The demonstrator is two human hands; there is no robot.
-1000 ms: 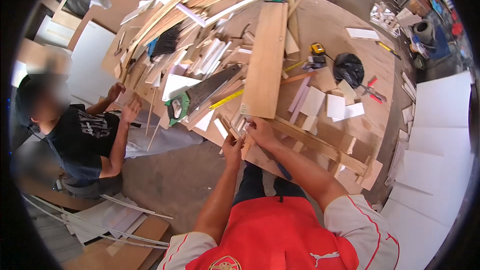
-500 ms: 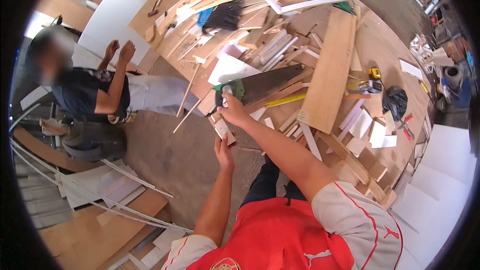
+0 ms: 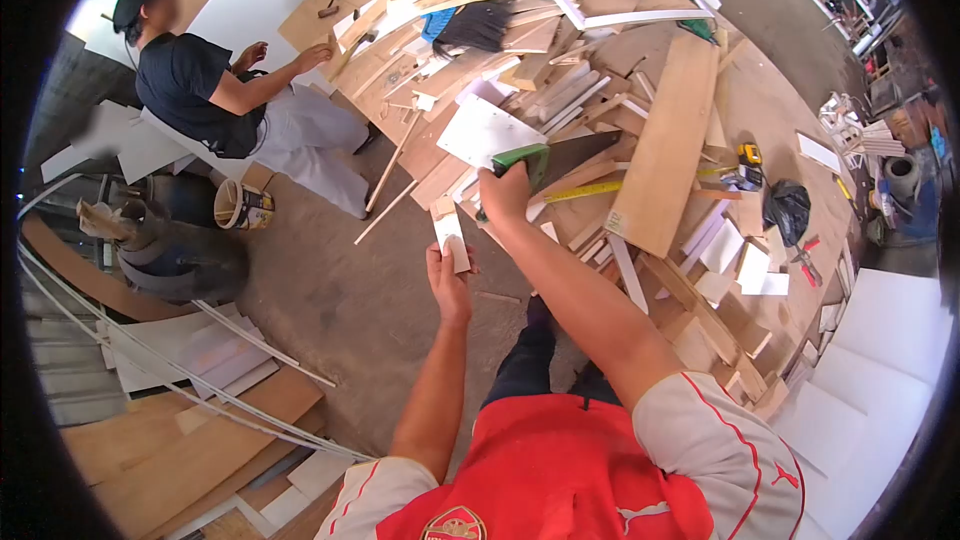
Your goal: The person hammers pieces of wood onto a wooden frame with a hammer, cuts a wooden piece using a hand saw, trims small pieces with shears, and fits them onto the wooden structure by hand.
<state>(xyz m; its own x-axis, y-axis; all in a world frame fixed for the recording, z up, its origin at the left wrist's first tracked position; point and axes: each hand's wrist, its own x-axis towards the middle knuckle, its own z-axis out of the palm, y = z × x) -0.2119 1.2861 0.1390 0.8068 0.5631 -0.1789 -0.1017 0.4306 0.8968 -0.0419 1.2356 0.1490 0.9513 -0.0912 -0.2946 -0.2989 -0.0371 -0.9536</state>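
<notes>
Two things are in hand: a green-handled saw (image 3: pixel 568 158) at the near left edge of the worktable (image 3: pixel 765 90), its handle enclosed by the curled fingers of the right hand (image 3: pixel 506 192), and a small pale wood piece (image 3: pixel 451 237), gripped by its near end in the left hand (image 3: pixel 449 280) over the floor (image 3: pixel 340 290). The saw's long axis slants rightward, blade tip toward the long board (image 3: pixel 665 140), while the wood piece points away from the body, far end slightly left. Beside the handle lies a white panel (image 3: pixel 488 132).
</notes>
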